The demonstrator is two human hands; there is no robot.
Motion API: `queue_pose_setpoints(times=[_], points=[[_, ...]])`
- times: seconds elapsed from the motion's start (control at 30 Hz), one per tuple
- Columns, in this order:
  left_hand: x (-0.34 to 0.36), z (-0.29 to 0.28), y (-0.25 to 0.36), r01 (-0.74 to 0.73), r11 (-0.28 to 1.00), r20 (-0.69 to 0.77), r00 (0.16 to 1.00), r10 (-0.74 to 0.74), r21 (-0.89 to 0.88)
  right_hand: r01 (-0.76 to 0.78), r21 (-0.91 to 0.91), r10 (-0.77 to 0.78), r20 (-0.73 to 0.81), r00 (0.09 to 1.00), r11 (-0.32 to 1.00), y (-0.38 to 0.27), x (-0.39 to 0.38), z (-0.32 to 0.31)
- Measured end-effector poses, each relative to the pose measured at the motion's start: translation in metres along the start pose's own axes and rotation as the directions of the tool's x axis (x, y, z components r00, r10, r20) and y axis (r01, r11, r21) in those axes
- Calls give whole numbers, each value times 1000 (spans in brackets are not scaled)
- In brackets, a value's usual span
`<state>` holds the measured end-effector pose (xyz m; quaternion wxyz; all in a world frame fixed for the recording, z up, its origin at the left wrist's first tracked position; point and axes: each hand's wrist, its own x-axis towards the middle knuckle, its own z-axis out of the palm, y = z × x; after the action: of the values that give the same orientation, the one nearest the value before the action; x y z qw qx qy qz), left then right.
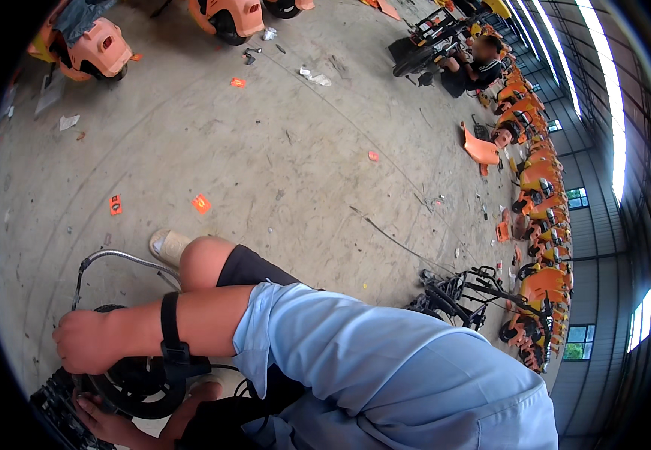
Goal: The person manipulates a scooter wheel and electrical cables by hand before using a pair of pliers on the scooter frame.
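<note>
My right hand (85,342) is closed at the lower left, back of the hand upward, so what it grips is hidden. A silvery cable or hose (132,256) arches up just beyond it, one dark end running down toward the fist. Under my right forearm is a black wheel (145,409), partly covered by the arm. My left hand (104,421) is lower down, its fingers curled against dark parts at the wheel's edge; what they hold is unclear. Beside it, at the picture's edge, lies a black mechanical part (59,401).
Orange scooters (99,51) stand at the far left, and a long row of orange vehicles (541,187) lines the right. A black frame (464,296) lies nearby at right. Another person (479,69) sits by a partly stripped vehicle. Orange scraps (202,204) litter the concrete floor (295,172).
</note>
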<state>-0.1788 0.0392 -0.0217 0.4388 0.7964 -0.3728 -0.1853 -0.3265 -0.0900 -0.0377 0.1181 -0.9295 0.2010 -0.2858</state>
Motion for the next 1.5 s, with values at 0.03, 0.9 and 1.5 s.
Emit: queue_pose_setpoints(times=[0.03, 0.9, 1.5], points=[[-3, 0, 0, -3, 999, -7, 1000, 3, -43, -2, 9, 3, -22, 1000, 1000, 2, 1, -2], [3, 15, 14, -458, 867, 48, 888, 458, 199, -172, 269, 40, 434, 900, 948, 7, 30, 7], [-2, -55, -50, 180, 888, 36, 983, -182, -423, 189, 362, -214, 31, 976, 913, -50, 55, 32]])
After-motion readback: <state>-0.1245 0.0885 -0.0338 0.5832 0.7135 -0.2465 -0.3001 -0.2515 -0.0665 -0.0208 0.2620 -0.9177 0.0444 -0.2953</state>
